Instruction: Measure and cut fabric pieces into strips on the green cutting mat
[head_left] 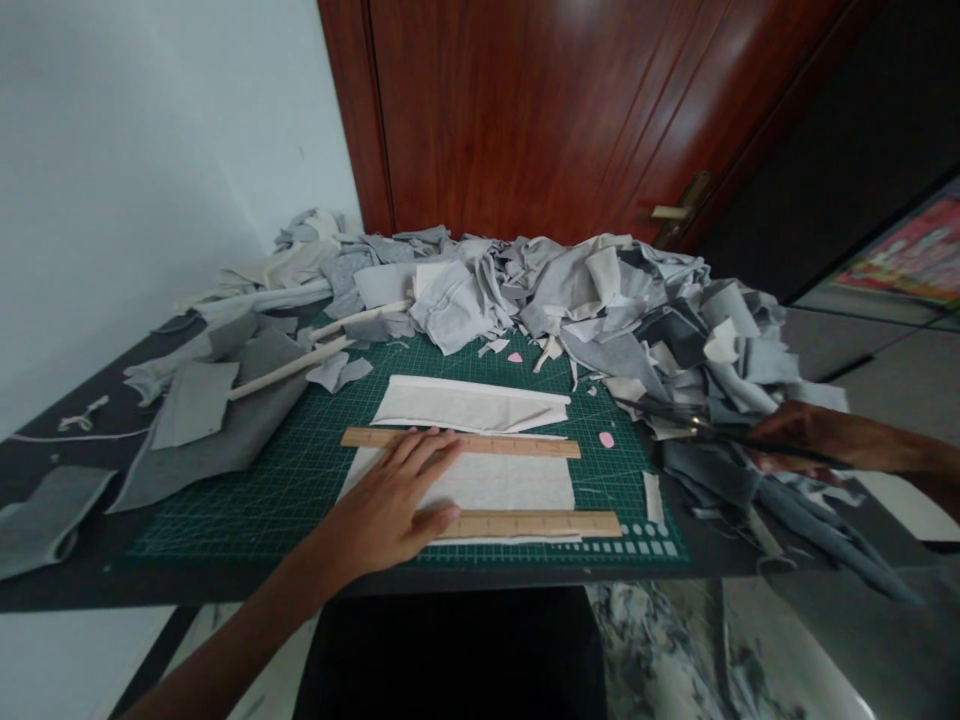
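On the green mat lies the white cloth, under two wooden rulers. The left hand lies flat across both rulers. Right of the mat, the right hand grips dark scissors near grey scraps.

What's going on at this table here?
A person's left hand rests across an upper wooden ruler and a lower wooden ruler, both lying over pale cloth on a green cutting mat. The right hand holds scissors off to the right, away from that cloth. Fabric scraps are heaped behind the mat.
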